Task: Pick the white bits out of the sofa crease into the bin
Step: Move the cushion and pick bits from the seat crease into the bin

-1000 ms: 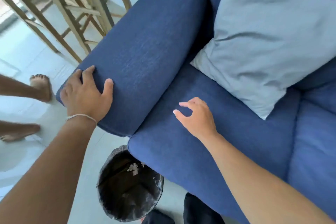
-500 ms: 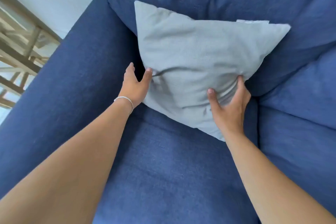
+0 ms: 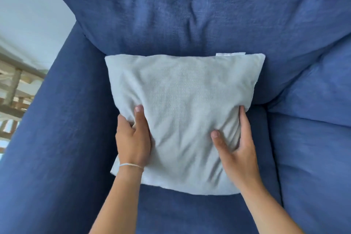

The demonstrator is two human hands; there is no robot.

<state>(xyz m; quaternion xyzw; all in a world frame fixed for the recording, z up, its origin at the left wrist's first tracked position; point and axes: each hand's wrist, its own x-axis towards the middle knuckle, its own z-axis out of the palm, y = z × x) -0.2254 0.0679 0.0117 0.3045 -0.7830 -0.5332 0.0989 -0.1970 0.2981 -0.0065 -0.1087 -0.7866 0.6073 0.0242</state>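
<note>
Both hands grip the grey pillow (image 3: 186, 112), which lies in the middle of the blue sofa (image 3: 199, 17), against the back cushion. The left hand (image 3: 133, 137) pinches its edge at 8 o'clock, thumb on top. The right hand (image 3: 235, 144) clasps the edge at 4 o'clock. A thin bracelet (image 3: 131, 165) is on the left wrist. The white bits and the bin are out of view.

A: What carries everything before you?
B: A blue sofa (image 3: 190, 24): seat cushion, back cushion, and an armrest (image 3: 57, 119) on your left.

A: And what lies directly on it?
B: One grey pillow (image 3: 186, 104), leaning against the back cushion.
</note>
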